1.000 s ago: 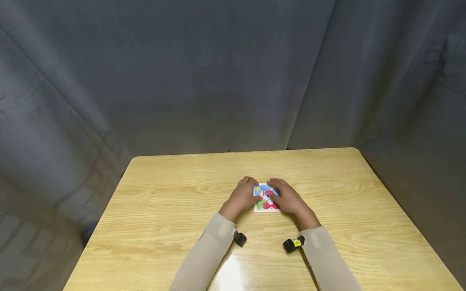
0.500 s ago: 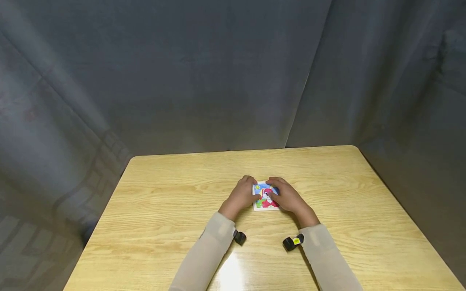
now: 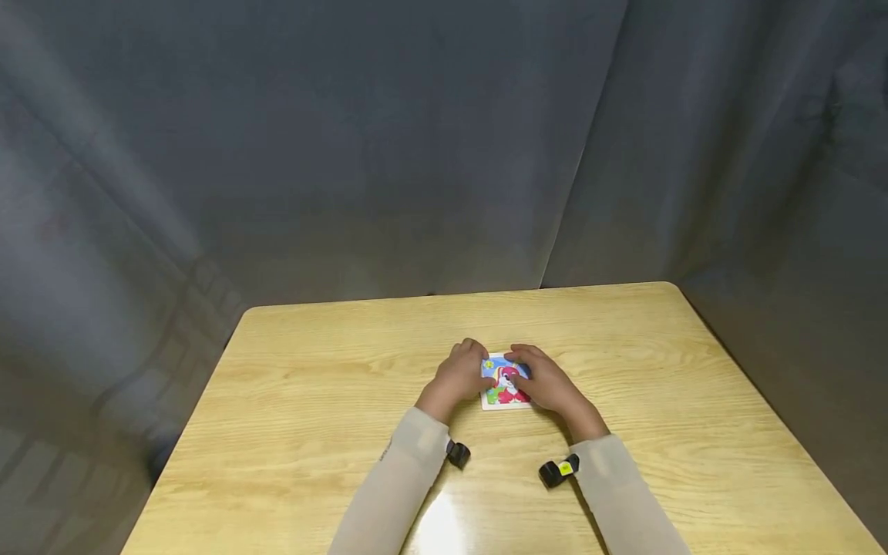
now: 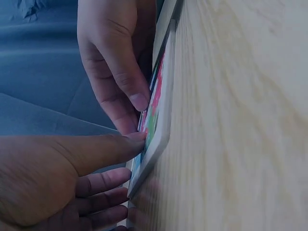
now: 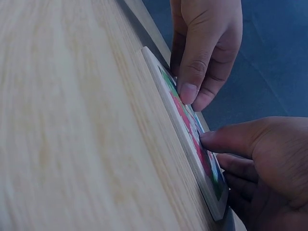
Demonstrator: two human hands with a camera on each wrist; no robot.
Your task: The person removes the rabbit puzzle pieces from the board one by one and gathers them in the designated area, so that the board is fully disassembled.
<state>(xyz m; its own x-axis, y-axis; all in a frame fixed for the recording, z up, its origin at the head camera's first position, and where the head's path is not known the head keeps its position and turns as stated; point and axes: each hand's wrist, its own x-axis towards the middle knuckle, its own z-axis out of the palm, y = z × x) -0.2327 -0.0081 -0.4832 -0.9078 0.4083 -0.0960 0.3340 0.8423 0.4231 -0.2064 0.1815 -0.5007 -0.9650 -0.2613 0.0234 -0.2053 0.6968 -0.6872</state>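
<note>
A small square picture board [image 3: 501, 395] lies flat on the table; a colourful cartoon animal in pink and white sits inside its pale border. At its left side, my left hand [image 3: 459, 376] grips the edge, thumb on the picture and fingers along the far left corner. From the right, my right hand [image 3: 550, 383] holds the opposite edge with its thumb over the picture and covers part of it. In the left wrist view both thumbs touch the face of the board [image 4: 166, 101]. The right wrist view shows its thick pale edge [image 5: 175, 118] close against the wood.
The wooden table [image 3: 319, 401] has rounded far corners and stretches out around both arms. Dark grey curtains [image 3: 388, 154] hang behind it and at its sides. A small black camera [image 3: 458, 455] is strapped to the left wrist, another [image 3: 555, 472] to the right.
The head view tilts slightly, so the table shifts a little in the picture. Both hands and the picture board keep their places relative to each other.
</note>
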